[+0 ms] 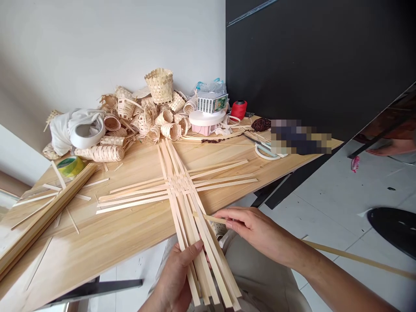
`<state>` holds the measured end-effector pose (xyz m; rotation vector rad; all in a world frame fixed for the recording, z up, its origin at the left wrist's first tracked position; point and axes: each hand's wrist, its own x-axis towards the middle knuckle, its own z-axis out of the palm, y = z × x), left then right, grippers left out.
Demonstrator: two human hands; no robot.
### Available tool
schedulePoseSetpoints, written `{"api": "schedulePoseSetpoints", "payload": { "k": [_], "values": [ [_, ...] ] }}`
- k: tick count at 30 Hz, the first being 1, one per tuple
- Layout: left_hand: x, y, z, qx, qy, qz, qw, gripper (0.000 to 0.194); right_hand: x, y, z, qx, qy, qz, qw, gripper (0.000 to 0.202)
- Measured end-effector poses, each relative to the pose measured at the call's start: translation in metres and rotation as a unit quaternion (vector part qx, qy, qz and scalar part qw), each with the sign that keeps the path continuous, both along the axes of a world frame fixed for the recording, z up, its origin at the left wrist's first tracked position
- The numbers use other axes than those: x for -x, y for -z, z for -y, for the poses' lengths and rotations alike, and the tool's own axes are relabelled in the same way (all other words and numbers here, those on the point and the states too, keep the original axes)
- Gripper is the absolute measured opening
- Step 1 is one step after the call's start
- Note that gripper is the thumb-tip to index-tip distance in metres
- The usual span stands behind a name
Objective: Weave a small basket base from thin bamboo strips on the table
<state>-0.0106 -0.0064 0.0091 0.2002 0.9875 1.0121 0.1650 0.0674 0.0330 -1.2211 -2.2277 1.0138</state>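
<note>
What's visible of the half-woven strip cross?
The half-woven cross has flat, pale strips, likely bamboo or wood, checkered at the centre, unwoven ends on four sides. It lies on the wooden tabletop, near ends overhanging the edge. The left hand grips those ends; a loose strip pinched in the right hand reaches in among them.

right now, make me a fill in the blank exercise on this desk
The hand pinching a loose strip is the person's ____ one.
The other hand grips the long ends of the woven piece.
The thread spool is ____.
The tape roll lies to the ____ of the woven piece.

Missing words: right; red; left
</note>
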Motion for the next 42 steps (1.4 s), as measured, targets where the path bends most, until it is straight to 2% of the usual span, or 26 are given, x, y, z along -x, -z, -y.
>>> {"api": "schedulePoseSetpoints", "payload": {
  "k": [13,20,26,34,42],
  "values": [
    [-0.002,0.006,-0.001,-0.001,-0.014,0.0,1.0,0.024,0.001,0.0,0.001,-0.01,-0.002,0.027,1.0,0.031],
    [0.002,0.003,0.001,0.072,-0.033,-0.012,0.997,0.039,0.0,0.002,0.001,0.004,-0.002,0.03,1.0,0.032],
    [0.009,0.006,0.001,-0.036,-0.028,0.0,0.999,0.036,-0.003,0.005,0.001,0.011,0.003,0.035,0.999,0.031],
    [0.01,0.009,0.001,-0.036,-0.038,-0.008,0.999,0.025,-0.009,0.012,0.001,0.009,0.011,0.055,0.998,0.032],
    [0.01,0.009,0.001,-0.024,-0.037,-0.004,0.999,0.022,-0.023,0.002,0.0,0.017,-0.003,0.088,0.996,0.03]
  ]
}}
